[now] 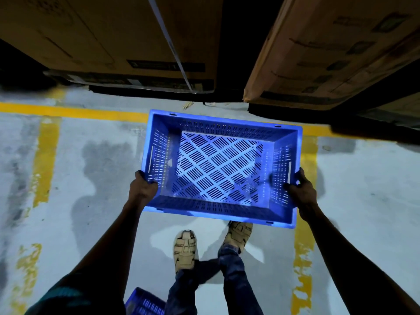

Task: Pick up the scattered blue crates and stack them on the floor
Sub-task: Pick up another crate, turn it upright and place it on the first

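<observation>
1. Blue crate (221,165): held open side up between both hands, clear of the floor (95,169), above the feet.
2. Left hand (142,189): fingers curled over the near-left rim.
3. Right hand (301,189): gripping the right short-wall rim, beside the handle slot.
4. Handling (judged): rigid slotted plastic, empty, prob. light; smooth rim may slip. Grip short ends, w/ both hands.
5. Second crate (145,302): partly in view, behind and below left hand.

I stand on a pale grey floor (95,169), blotched with dark stains and crossed by worn yellow lines (75,112). Big cardboard boxes (127,37) loom ahead in dim light.
</observation>
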Motion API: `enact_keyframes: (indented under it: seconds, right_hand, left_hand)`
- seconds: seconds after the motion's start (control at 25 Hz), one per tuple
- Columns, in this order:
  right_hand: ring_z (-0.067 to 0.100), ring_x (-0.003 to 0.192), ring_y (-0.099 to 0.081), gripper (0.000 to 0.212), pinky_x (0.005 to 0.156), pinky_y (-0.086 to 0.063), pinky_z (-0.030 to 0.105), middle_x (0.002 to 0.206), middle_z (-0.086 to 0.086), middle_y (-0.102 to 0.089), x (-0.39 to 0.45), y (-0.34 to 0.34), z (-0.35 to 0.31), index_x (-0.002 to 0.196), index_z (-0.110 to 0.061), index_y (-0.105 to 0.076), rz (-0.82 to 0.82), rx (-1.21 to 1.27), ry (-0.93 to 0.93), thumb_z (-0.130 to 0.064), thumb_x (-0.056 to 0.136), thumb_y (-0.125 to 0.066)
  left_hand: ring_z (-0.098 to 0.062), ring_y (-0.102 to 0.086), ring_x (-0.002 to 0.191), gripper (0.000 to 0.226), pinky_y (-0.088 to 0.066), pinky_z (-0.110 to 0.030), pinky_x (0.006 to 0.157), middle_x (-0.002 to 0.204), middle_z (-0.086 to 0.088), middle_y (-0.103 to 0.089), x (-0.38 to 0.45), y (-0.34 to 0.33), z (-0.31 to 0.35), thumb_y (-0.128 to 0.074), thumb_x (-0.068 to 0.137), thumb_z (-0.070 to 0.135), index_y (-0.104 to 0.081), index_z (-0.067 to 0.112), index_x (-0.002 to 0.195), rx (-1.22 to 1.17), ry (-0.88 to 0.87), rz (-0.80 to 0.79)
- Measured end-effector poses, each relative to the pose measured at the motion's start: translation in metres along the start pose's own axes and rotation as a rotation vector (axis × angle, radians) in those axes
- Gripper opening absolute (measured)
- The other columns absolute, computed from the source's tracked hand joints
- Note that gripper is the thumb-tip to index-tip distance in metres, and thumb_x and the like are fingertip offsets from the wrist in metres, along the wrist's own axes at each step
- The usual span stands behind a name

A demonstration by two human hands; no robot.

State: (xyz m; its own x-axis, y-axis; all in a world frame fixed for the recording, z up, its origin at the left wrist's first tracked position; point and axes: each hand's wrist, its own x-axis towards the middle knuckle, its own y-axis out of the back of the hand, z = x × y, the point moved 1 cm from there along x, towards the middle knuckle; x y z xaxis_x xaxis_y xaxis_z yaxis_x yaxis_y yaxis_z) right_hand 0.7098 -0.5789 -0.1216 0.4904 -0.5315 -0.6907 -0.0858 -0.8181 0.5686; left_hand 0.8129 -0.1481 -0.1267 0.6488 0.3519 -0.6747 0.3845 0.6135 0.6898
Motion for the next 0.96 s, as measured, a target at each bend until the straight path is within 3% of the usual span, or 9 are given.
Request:
enact_keyframes:
  seconds: [0.12, 0.2, 0.28, 0.44, 0.6, 0.68, 0.8, 0.96]
  right_hand:
    - [0.032, 0.071, -0.063, 0.037, 0.068, -0.053, 0.045, 0.084, 0.015, -0.068, 0.006, 0.005, 0.004, 0.097, -0.017, -0.051, 0.075, -0.013, -0.003, -0.037, 0.068, -0.062]
    - [0.027, 0.065, -0.057, 0.033, 0.059, -0.049, 0.04, 0.078, 0.014, -0.066, 0.007, 0.007, 0.006, 0.092, -0.012, -0.05, 0.073, -0.002, -0.016, -0.032, 0.07, -0.064]
    - [0.024, 0.063, -0.055, 0.026, 0.058, -0.043, 0.034, 0.08, 0.01, -0.065, 0.0, 0.006, 0.004, 0.091, -0.016, -0.05, 0.072, 0.02, -0.021, -0.027, 0.074, -0.066]
    - [0.019, 0.069, -0.062, 0.039, 0.064, -0.048, 0.032, 0.078, -0.009, -0.063, -0.011, -0.005, 0.005, 0.102, -0.024, -0.053, 0.035, 0.066, 0.033, -0.037, 0.068, -0.066]
    - [0.023, 0.066, -0.06, 0.021, 0.064, -0.049, 0.035, 0.076, -0.002, -0.064, -0.005, -0.01, 0.011, 0.083, -0.03, -0.056, 0.014, 0.119, 0.036, -0.029, 0.074, -0.075]
    - [0.024, 0.069, -0.059, 0.02, 0.063, -0.047, 0.037, 0.085, 0.008, -0.069, -0.003, -0.013, 0.011, 0.09, -0.028, -0.063, 0.032, 0.16, 0.019, -0.027, 0.073, -0.074]
    - [0.024, 0.078, -0.059, 0.038, 0.066, -0.043, 0.03, 0.095, 0.013, -0.069, -0.007, -0.013, 0.013, 0.113, -0.011, -0.064, 0.053, 0.125, -0.017, -0.021, 0.078, -0.074]
    - [0.027, 0.079, -0.058, 0.032, 0.066, -0.049, 0.036, 0.095, 0.011, -0.067, -0.015, -0.014, 0.018, 0.113, -0.01, -0.061, 0.036, 0.095, -0.022, -0.011, 0.083, -0.07]
  left_hand:
    - [-0.047, -0.059, 0.107, 0.046, -0.05, -0.047, 0.088, 0.123, -0.03, -0.058, -0.007, -0.006, -0.002, -0.057, 0.09, 0.009, -0.038, 0.003, 0.132, -0.016, -0.041, -0.041]
    - [-0.049, -0.058, 0.105, 0.039, -0.048, -0.048, 0.085, 0.119, -0.032, -0.058, -0.007, -0.006, 0.0, -0.049, 0.088, 0.0, -0.04, 0.001, 0.126, -0.037, -0.09, -0.029]
    - [-0.047, -0.058, 0.105, 0.037, -0.047, -0.047, 0.085, 0.119, -0.031, -0.058, -0.005, -0.003, 0.004, -0.046, 0.087, -0.003, -0.043, 0.001, 0.124, -0.047, -0.146, -0.001]
    - [-0.046, -0.057, 0.107, 0.036, -0.047, -0.048, 0.085, 0.119, -0.029, -0.058, 0.008, 0.0, 0.014, -0.046, 0.085, -0.004, -0.046, 0.002, 0.12, -0.019, -0.149, 0.07]
    - [-0.046, -0.057, 0.11, 0.04, -0.047, -0.047, 0.087, 0.121, -0.028, -0.059, 0.004, 0.005, 0.011, -0.05, 0.082, -0.003, -0.046, 0.0, 0.122, 0.001, -0.083, 0.123]
    - [-0.046, -0.057, 0.11, 0.04, -0.047, -0.047, 0.087, 0.122, -0.028, -0.059, -0.002, 0.006, -0.001, -0.052, 0.082, -0.001, -0.045, -0.001, 0.122, -0.01, -0.053, 0.126]
    - [-0.045, -0.058, 0.109, 0.045, -0.047, -0.046, 0.086, 0.123, -0.028, -0.058, -0.008, 0.004, -0.021, -0.054, 0.084, 0.001, -0.042, 0.0, 0.127, -0.028, 0.007, 0.087]
    - [-0.045, -0.057, 0.108, 0.046, -0.046, -0.043, 0.082, 0.124, -0.028, -0.057, -0.01, 0.004, -0.027, -0.049, 0.084, -0.004, -0.04, -0.002, 0.129, -0.064, 0.0, 0.079]
